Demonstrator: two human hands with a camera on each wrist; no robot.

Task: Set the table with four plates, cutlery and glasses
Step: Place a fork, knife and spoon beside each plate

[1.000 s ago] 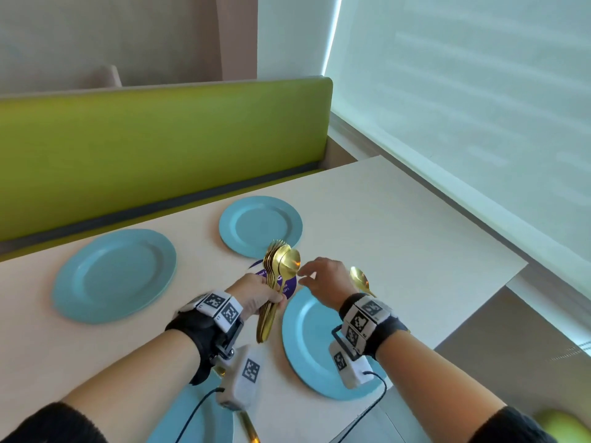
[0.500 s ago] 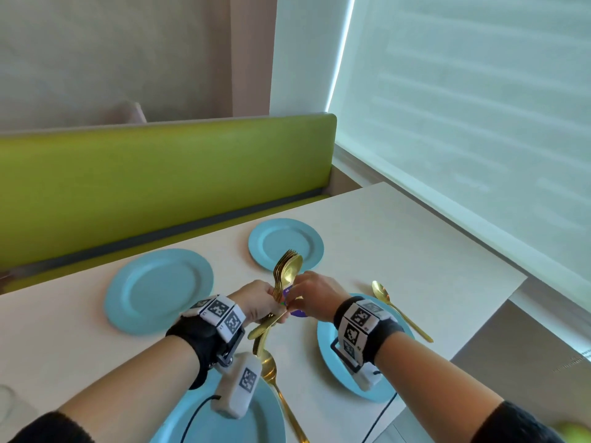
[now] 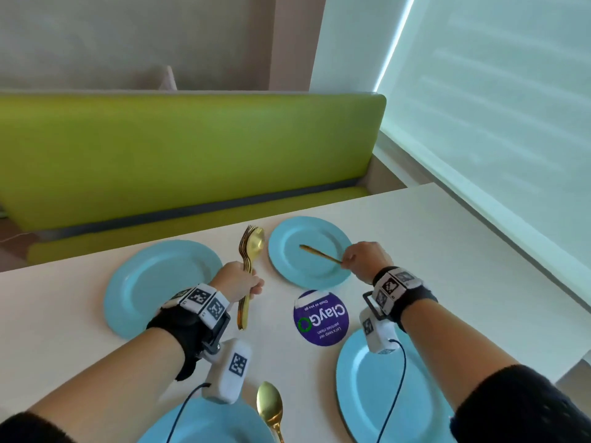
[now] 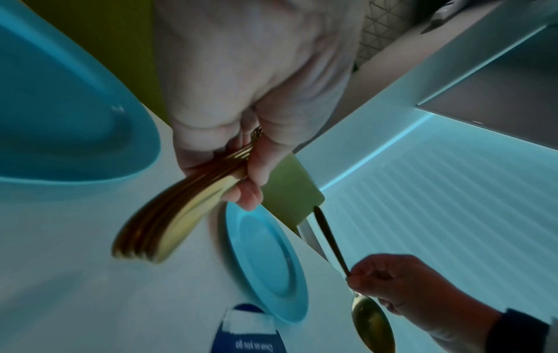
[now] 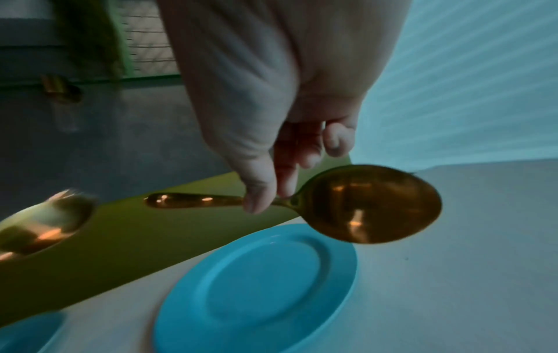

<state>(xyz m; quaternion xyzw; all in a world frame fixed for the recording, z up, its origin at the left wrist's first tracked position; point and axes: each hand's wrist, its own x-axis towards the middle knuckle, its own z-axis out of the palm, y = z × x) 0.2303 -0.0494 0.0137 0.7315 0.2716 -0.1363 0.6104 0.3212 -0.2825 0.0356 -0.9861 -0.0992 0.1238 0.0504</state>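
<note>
Nearest me, two blue plates (image 3: 367, 394) sit on the tabletop (image 3: 447, 251), with one gold spoon (image 3: 269, 407) laid beside the left one. Further out, the left hand (image 3: 238, 281) clutches a bundle of cutlery (image 3: 248, 273), while the right hand (image 3: 364, 259) pinches a single spoon (image 3: 319, 253) above the far right plate (image 3: 308, 252). All four plates seem placed; most cutlery remains (no glasses visible yet).

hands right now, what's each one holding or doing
Left hand: grips a bundle of gold cutlery.
Right hand: pinches a single gold spoon at its neck.
</note>
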